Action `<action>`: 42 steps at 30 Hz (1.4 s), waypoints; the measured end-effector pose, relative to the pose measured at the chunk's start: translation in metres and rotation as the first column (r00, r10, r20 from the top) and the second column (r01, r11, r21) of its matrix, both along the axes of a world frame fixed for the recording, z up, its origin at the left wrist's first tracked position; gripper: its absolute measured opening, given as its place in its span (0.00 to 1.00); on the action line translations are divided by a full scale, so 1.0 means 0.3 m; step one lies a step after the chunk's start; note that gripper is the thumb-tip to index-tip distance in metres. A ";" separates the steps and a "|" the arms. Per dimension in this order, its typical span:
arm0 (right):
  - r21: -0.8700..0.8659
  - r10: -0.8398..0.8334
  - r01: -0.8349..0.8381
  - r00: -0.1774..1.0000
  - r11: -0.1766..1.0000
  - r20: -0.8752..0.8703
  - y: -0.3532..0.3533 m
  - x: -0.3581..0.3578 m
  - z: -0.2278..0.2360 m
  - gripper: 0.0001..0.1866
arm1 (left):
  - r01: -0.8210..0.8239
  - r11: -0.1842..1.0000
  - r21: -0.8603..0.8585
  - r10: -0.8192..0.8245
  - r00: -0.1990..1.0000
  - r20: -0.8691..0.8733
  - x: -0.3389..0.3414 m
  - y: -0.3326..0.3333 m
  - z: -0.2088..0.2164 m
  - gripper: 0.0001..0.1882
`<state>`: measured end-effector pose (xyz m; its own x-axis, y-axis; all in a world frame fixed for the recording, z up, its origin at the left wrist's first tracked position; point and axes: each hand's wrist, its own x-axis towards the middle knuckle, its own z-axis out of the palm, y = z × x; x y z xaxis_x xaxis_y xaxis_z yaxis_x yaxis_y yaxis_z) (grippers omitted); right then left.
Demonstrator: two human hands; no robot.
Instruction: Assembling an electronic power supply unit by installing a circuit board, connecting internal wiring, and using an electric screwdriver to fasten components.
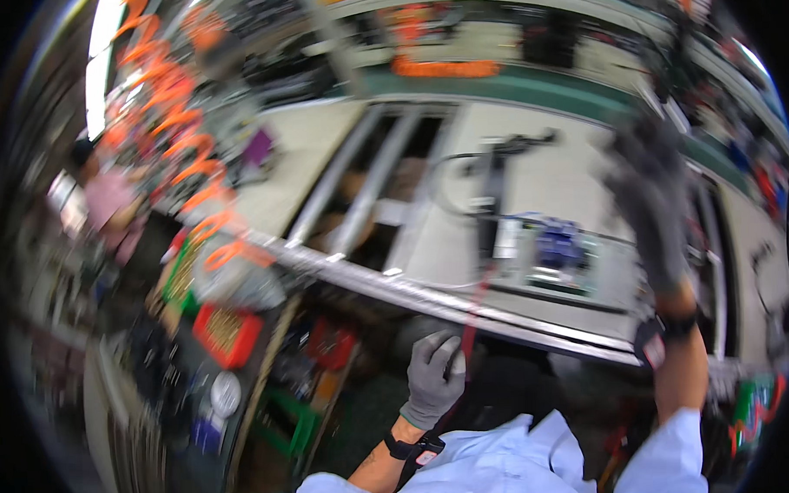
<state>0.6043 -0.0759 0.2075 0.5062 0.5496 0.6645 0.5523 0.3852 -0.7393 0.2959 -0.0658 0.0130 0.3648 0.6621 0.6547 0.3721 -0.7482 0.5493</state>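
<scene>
My left hand [434, 380], in a grey glove, is held low in front of the bench's near edge. Its fingers are curled, and something dark shows beside them that I cannot make out. A thin red strip [472, 318] runs from near this hand up to the bench. On the bench lies a green circuit board [568, 279] with blue parts [559, 243] on it. Right of the board, my grey-gloved right hand [649, 194] is stretched far forward above the bench. Motion smears its fingers, so any hold is hidden. Black straps circle both wrists.
A dark bar with cables [490, 200] lies left of the board. Metal rails [358, 200] cross a gap in the bench [275, 185]. At left hang an orange coiled hose [183, 154] and, lower, a red bin [226, 334] of small parts. A person [111, 204] is at far left.
</scene>
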 end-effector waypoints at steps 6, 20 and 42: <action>-0.256 -0.072 -0.015 0.942 0.966 -0.327 -0.246 0.055 -0.444 0.16 | -0.712 0.684 0.159 0.729 0.673 -0.127 -0.631 0.144 0.016 0.18; -0.208 -0.159 0.103 0.948 0.973 -0.275 -0.337 0.153 -0.657 0.15 | -0.988 0.142 -0.060 0.856 0.153 -0.493 -1.357 0.251 -0.044 0.33; -0.051 -0.123 0.112 0.892 0.992 -0.435 -0.356 0.025 -0.509 0.08 | 0.264 0.954 -0.140 -0.297 0.894 -0.335 0.405 -0.138 0.017 0.46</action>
<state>0.6118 -0.1827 0.0549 0.8040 0.4813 0.3493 0.2119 0.3170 -0.9245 0.4174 -0.1072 0.0181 0.7379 0.5474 0.3948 0.3336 -0.8043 0.4917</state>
